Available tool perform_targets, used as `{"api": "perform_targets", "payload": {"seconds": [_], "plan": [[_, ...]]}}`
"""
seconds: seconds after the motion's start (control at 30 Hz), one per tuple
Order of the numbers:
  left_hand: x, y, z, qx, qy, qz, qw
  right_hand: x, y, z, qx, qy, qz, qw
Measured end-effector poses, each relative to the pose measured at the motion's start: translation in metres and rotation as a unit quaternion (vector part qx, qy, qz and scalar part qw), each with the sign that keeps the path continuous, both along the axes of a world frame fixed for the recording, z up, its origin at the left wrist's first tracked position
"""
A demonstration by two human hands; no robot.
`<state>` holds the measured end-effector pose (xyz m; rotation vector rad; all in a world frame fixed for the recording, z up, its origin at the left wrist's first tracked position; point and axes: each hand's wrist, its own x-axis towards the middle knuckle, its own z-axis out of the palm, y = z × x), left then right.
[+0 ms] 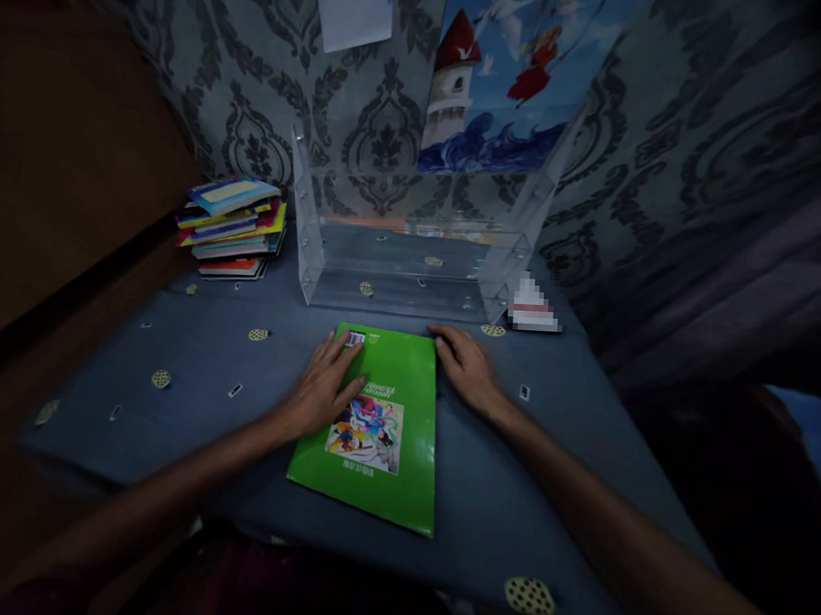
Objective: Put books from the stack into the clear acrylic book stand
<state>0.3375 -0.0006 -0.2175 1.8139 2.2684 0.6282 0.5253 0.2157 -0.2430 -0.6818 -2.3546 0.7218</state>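
A green book (408, 362) lies flat on the cloth-covered table, with a colourful picture and upside-down lettering on its cover. My left hand (322, 385) rests palm down on the book's left side, fingers spread, partly covering a barcode label. At the top right corner of the book is my right hand (469, 370), its index finger stretched out and its thumb by the right edge. Whether that hand presses on the book cannot be made out. Just beyond the book stands a clear acrylic rack (397, 298) with stepped sides.
A stack of books (239, 234) stands at the back left. Right of the rack lies a small white item with a red stripe (532, 309), blurred out. A poster (511, 83) and a white sheet (355, 13) hang on the patterned wall. The grey-blue tablecloth (199, 407) bears yellow dotted prints.
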Motion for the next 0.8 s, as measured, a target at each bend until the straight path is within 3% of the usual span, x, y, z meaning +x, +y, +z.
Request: {"api": "perform_targets", "payload": {"seconds": [0.23,0.33,0.53,0.8], "plan": [[-0.017,0.014,0.002,0.054,0.070,0.000,0.996,0.004,-0.015,0.012,0.013,0.034,-0.023,0.999],[-0.020,0.018,0.007,0.052,0.114,-0.009,0.992,0.004,-0.017,0.016,-0.014,0.046,-0.033,0.998],[-0.013,0.029,0.011,0.051,0.161,-0.052,0.984,0.005,-0.013,0.017,-0.098,0.069,-0.050,0.991],[0.009,0.058,0.016,0.060,0.149,-0.131,0.978,0.003,-0.007,0.009,-0.126,0.086,-0.052,0.987]]}}
